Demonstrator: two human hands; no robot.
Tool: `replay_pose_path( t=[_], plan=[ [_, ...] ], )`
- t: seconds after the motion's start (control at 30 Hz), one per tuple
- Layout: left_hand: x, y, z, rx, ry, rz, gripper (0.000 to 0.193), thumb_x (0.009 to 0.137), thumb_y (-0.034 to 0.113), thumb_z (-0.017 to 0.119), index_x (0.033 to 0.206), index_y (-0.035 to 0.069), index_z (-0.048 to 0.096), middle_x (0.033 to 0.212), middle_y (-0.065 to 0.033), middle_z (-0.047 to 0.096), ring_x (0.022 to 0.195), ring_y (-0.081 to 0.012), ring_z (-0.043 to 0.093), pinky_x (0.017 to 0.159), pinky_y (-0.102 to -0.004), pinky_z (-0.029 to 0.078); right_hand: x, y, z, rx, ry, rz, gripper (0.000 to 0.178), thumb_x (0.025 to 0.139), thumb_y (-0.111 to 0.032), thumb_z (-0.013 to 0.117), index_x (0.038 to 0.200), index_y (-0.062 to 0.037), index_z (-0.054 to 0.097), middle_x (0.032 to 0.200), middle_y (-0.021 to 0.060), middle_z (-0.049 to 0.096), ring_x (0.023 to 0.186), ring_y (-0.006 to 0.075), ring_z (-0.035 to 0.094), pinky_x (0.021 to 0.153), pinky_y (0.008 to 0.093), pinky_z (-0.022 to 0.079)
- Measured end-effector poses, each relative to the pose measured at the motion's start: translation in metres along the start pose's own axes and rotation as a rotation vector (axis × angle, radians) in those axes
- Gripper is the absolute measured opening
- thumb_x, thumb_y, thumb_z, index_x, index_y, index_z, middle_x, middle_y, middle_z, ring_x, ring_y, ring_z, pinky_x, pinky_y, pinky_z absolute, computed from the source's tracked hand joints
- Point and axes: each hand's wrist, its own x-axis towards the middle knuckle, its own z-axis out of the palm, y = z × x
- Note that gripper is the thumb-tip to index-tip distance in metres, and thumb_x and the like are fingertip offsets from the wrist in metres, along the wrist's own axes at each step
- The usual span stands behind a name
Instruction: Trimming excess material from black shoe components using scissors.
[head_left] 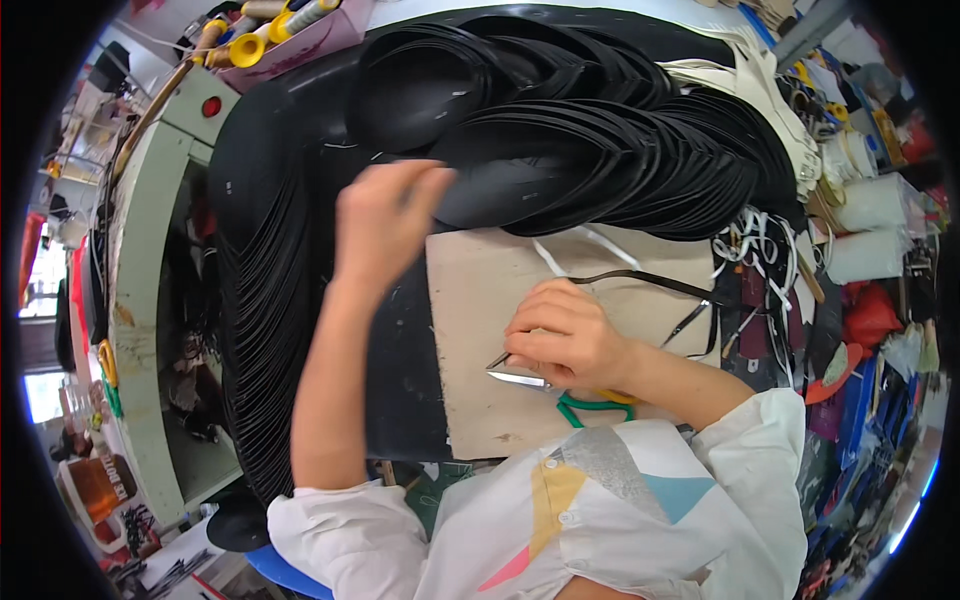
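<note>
My left hand (388, 215) is raised at the near edge of the stacked black oval pieces (570, 160), slightly blurred; its fingers are parted and I see nothing in them. Over the beige board (480, 290), my right hand (568, 335) is closed on a narrow black strap (655, 281), which trails off to the right. A dark tip pokes out below its fingers. White strips (608, 244) lie just beyond that hand. Scissors (598, 408) with green handles rest under it, the metal blade (517, 379) showing beside the fingertips, partly hidden by the hand.
A long fanned row of black pieces (262, 340) runs down the left side, next to a pale green machine frame (145, 300). Thread spools (270, 40) stand in a pink box at the far left. White laces (760, 245) and slim tools (690, 318) lie at the right.
</note>
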Motion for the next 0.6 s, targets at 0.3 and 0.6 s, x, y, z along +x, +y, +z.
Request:
replay_pose_path(
  t=[0.3, 0.6],
  plan=[
    [0.022, 0.063, 0.118, -0.226, -0.192, -0.031, 0.018, 0.076, 0.016, 0.069, 0.082, 0.0, 0.066, 0.069, -0.0212, 0.061, 0.067, -0.0385, 0.06, 0.063, -0.0424, 0.047, 0.005, -0.03, -0.07, 0.006, 0.187, 0.068, 0.019, 0.075, -0.019, 0.075, 0.085, -0.005, 0.067, 0.072, 0.0088, 0.063, 0.051, 0.0177, 0.055, 0.045, 0.0262, 0.042],
    [-0.029, 0.057, 0.068, -0.934, -0.048, -0.645, 0.014, 0.088, 0.013, 0.064, 0.078, 0.004, 0.059, 0.068, 0.0089, 0.051, 0.058, -0.0012, 0.037, 0.049, -0.0226, 0.03, -0.003, -0.029, -0.086, 0.231, 0.258, 0.516, 0.02, 0.077, -0.011, 0.074, 0.093, -0.001, 0.067, 0.071, 0.0039, 0.064, 0.06, 0.0087, 0.058, 0.058, 0.0216, 0.045]
  ],
)
